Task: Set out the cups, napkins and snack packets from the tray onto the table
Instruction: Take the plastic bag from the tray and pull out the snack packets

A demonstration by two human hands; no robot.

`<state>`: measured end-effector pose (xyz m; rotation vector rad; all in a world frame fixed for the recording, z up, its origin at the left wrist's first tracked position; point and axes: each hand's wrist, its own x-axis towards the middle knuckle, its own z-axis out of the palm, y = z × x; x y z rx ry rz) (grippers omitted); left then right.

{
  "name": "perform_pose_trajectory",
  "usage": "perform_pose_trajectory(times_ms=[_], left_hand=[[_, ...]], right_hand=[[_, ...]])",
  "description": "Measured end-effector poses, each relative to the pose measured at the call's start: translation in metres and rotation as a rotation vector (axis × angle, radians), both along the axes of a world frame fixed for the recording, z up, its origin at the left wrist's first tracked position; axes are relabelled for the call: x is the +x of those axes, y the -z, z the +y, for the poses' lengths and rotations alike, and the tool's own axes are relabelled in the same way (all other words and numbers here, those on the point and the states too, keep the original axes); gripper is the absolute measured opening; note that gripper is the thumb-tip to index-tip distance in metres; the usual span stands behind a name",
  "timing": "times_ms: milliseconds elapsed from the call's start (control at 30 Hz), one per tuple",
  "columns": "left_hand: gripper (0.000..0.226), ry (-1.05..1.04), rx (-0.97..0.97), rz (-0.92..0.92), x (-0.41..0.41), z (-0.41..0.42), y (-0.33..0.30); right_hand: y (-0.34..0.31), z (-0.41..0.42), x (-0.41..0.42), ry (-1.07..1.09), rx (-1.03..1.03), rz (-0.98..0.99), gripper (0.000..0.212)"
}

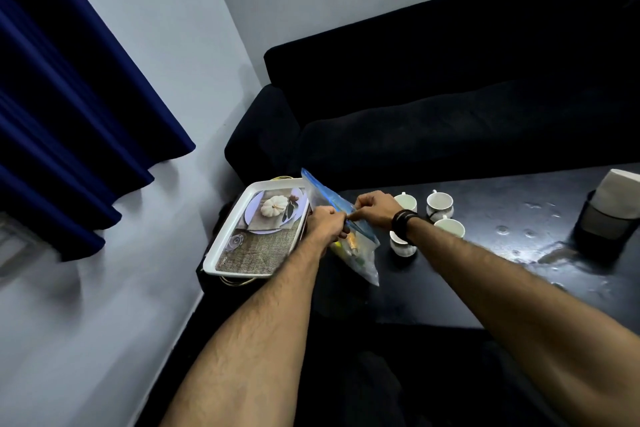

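- Head view: both hands met at the blue zip top of a clear plastic bag (360, 253) w/ snack packets inside, held just above the dark surface (485, 274).
- Left hand (327, 225) grip pinched together on the bag's top edge; right hand (375, 210) grip likewise clamped on it.
- White tray (221, 253) sat left of the bag, no items on it.
- Four cups (440, 204) stood right of the hands on the surface.
- Napkins in holder (613, 204) far right.
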<state>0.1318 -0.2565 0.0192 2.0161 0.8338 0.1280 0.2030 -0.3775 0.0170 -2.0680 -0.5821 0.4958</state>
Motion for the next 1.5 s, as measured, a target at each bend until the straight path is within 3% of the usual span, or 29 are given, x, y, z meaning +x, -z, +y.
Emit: perform_pose_trajectory(times_ms=[100,267,433,600,733,933,1067,1267,1367,1500], left_hand=[[0.03,-0.016,0.069,-0.007,0.0,-0.003,0.009],[0.034,-0.052,0.075,-0.025,-0.007,-0.006,0.02],[0.033,-0.087,0.068,-0.062,-0.011,-0.002,0.018],[0.029,-0.108,-0.081,-0.09,-0.009,0.001,0.015],[0.029,-0.076,-0.038,-0.104,-0.013,0.0,0.014],[0.028,-0.054,-0.034,-0.046,-0.017,0.008,0.013],[0.039,-0.027,-0.066,0.043,-0.011,0.006,0.012],[0.045,0.033,0.202,0.115,-0.013,-0.002,0.009],[0.05,0.051,0.27,0.176,-0.02,0.001,0.011],[0.051,-0.01,0.334,0.179,-0.039,0.019,0.017]], right_hand=[[-0.004,0.001,-0.004,-0.002,-0.068,-0.137,0.023],[-0.007,0.005,-0.014,-0.009,-0.117,-0.202,0.018],[-0.006,0.012,-0.024,0.071,-0.037,-0.189,0.014],[-0.011,0.021,-0.032,0.14,0.036,-0.148,0.01],[-0.012,0.024,-0.031,0.22,0.011,-0.155,0.01],[-0.017,0.013,-0.017,-0.071,-0.099,-0.016,0.018],[-0.012,0.014,-0.02,-0.116,-0.138,-0.128,0.013],[-0.011,0.02,-0.022,-0.013,-0.204,-0.266,0.006],[-0.013,0.014,-0.016,0.12,-0.243,-0.347,0.023],[-0.011,-0.015,0.011,0.206,-0.268,-0.283,0.019]])
